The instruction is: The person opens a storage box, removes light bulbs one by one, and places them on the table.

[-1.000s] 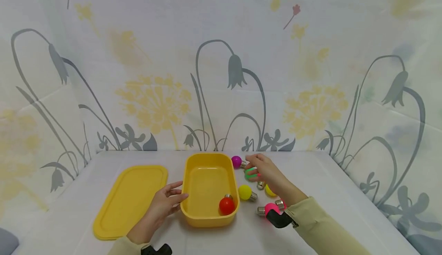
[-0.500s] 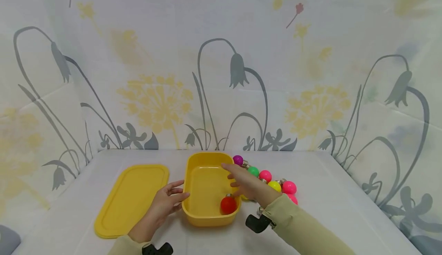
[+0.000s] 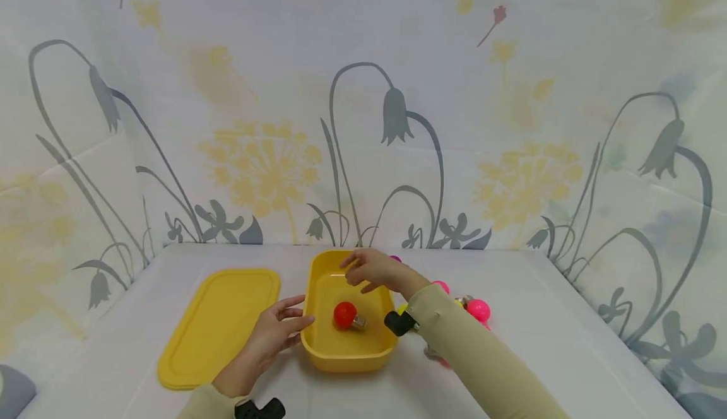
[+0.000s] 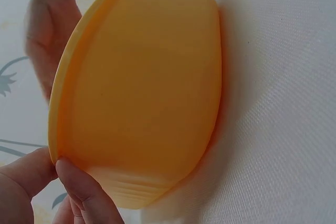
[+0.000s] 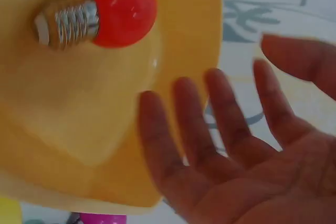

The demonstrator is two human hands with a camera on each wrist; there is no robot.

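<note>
A yellow plastic box (image 3: 324,346) stands on the white cloth with a red light bulb (image 3: 345,315) lying inside it. My left hand (image 3: 276,330) pinches the box's left rim between thumb and finger, which the left wrist view shows closely. My right hand (image 3: 377,271) hovers over the far right part of the box. Its fingers (image 5: 231,114) are spread and loosely bent, with nothing in them. In the right wrist view the red bulb's metal screw base (image 5: 68,22) shows clearly, apart from the fingers.
A flat yellow lid (image 3: 218,327) lies left of the box. Right of the box lie several coloured bulbs, among them a pink bulb (image 3: 478,310), partly hidden by my right forearm. Behind the table hangs a flower-patterned cloth (image 3: 363,122).
My right hand has moved left from the loose bulbs to above the box. The red bulb has rolled left from the box's near right corner and turned. The left hand stays at the rim.
</note>
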